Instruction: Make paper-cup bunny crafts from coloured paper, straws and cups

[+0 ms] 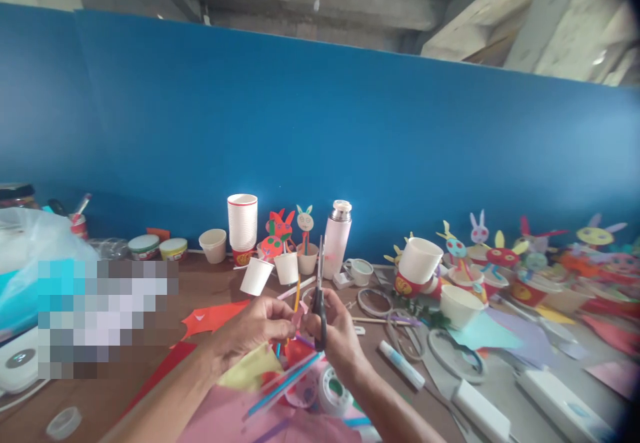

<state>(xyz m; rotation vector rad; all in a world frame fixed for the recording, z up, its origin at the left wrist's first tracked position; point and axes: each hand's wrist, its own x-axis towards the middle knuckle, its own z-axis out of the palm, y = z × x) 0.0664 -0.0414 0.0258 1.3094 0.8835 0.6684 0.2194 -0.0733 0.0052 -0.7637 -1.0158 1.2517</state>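
Observation:
Between the fingertips of my left hand (270,323) is a small piece of pink paper (299,314). My right hand (337,329) is closed around black-handled scissors (320,309), their blades pointing up and away from me. Both hands are close together above the table, the paper just left of the scissors. Under them lie a yellow paper piece (255,366), pink paper sheets (225,416), blue straw-like sticks (285,384) and a white tape roll (335,389). Orange paper with cut-outs (213,319) lies beside my left wrist.
A stack of paper cups (243,223) and a pink thermos (337,239) stand near the blue partition (300,129). Cups with paper rabbit figures (457,263) crowd the right. A glue stick (401,365), cables and a white power adapter (481,411) lie at right; a plastic bag (40,243) is left.

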